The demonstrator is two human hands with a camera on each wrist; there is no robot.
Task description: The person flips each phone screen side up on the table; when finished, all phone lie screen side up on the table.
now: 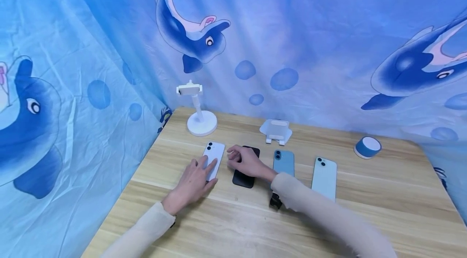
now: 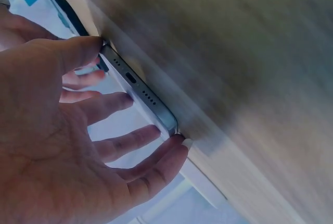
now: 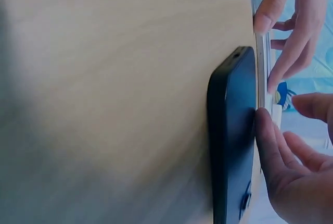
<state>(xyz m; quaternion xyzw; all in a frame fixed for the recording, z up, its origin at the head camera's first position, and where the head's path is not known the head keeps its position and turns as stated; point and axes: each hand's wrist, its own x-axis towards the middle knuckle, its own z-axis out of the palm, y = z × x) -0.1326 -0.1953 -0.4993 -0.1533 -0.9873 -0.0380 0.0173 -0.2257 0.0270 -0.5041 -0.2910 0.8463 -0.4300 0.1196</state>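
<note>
A white smartphone [image 1: 217, 150] lies camera side up at the left of the row of phones. My left hand [image 1: 192, 181] holds it at the lower end, fingers spread over its back. In the left wrist view, the thumb and outer fingers sit at opposite edges of the phone's port end [image 2: 138, 88]. My right hand [image 1: 247, 161] hovers over a black smartphone [image 1: 243, 180], its fingers loosely bent towards the white one. In the right wrist view, no object shows between those fingers, close beside the black phone [image 3: 234, 130]; whether they touch it, I cannot tell.
Right of the black phone lie a blue phone [image 1: 286, 164] and a pale mint phone [image 1: 324, 179], partly behind my right arm. Along the back stand a white round-based phone holder [image 1: 202, 123], a small folding stand [image 1: 277, 130] and a blue-and-white cylinder [image 1: 367, 146]. A dolphin-print curtain [image 1: 321, 39] hangs behind.
</note>
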